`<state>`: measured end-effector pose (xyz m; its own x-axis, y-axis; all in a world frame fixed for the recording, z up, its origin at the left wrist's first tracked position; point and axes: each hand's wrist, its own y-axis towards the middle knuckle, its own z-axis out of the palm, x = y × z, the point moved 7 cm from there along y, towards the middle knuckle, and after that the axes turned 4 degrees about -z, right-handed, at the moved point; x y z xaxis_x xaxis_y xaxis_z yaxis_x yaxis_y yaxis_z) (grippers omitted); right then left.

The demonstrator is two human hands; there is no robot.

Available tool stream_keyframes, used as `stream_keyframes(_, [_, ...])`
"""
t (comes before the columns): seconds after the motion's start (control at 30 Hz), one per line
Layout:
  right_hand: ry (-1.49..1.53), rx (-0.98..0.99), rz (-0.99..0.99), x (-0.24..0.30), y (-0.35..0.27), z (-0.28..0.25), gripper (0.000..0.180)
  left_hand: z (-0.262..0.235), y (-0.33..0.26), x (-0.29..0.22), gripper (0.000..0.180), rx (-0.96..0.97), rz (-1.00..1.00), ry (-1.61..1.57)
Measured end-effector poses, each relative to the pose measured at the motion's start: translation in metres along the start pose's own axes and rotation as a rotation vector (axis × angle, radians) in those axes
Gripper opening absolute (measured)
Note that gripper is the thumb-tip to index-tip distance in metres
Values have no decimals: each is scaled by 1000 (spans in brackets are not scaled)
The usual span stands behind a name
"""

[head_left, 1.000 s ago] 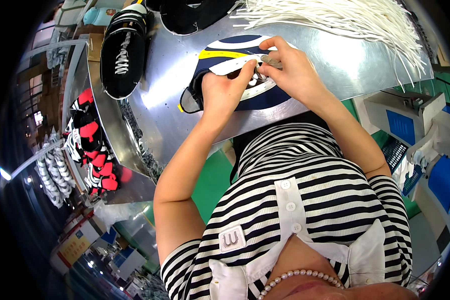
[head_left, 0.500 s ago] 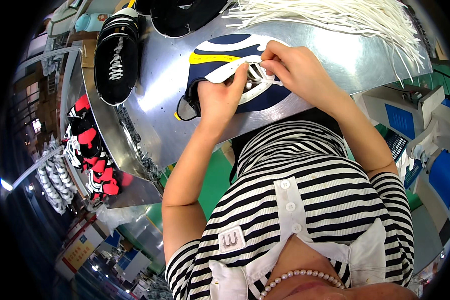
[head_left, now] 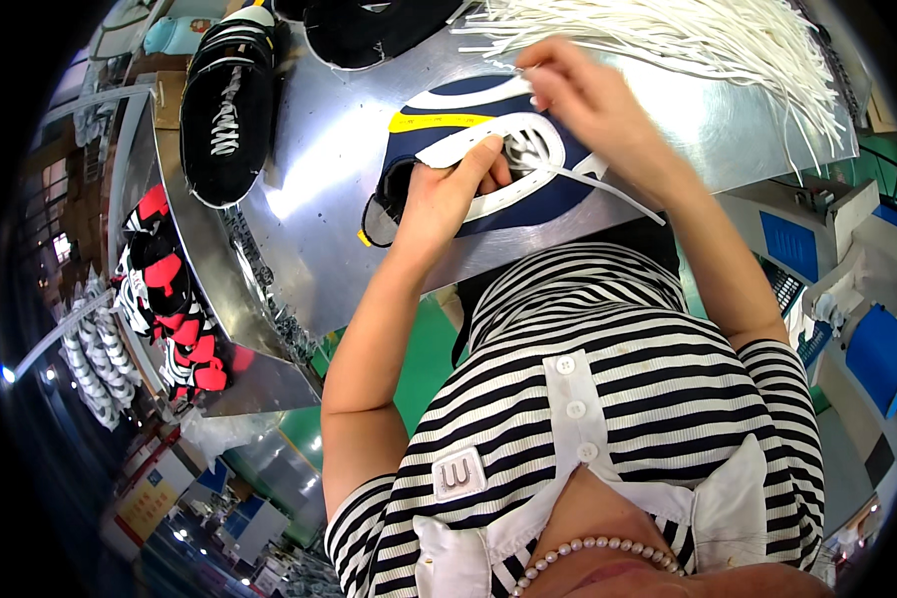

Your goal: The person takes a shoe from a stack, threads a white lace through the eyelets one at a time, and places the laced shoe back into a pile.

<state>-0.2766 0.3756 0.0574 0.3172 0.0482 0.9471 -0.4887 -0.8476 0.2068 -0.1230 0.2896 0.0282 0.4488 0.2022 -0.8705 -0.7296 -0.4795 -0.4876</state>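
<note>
A navy, white and yellow shoe upper (head_left: 513, 211) lies nearly flat on the metal table, its toe toward the right. My left hand (head_left: 447, 194) is closed on its white eyelet edge, thumb on top and fingers inside the opening. White lace (head_left: 618, 189) crosses the eyelets, and one loose end trails right past the upper toward the table's near edge. My right hand (head_left: 598, 110) is raised over the far side of the toe, fingers bent and smeared by motion. Whether it holds a lace end is unclear.
A heap of white laces (head_left: 658, 45) spreads over the table's far right. A black laced upper (head_left: 226, 135) lies at the left, and another black piece (head_left: 374, 30) at the far edge. Red, black and white uppers (head_left: 174, 299) hang or stack beyond the table (head_left: 319, 269) at left.
My right hand has lifted from the eyelets and moved up and away over the toe. The loose lace now extends farther right. My left hand keeps hold of the upper, which has shifted slightly right.
</note>
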Motion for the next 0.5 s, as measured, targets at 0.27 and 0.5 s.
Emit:
stream_keyframes(0.27, [-489, -89, -188, -10, -12, 36, 16, -7, 8, -5, 23, -181, -28, -76])
stream_keyframes(0.5, [-599, -151, -38, -20, -10, 27, 19, -61, -109, -104, 23, 401, 262, -1373])
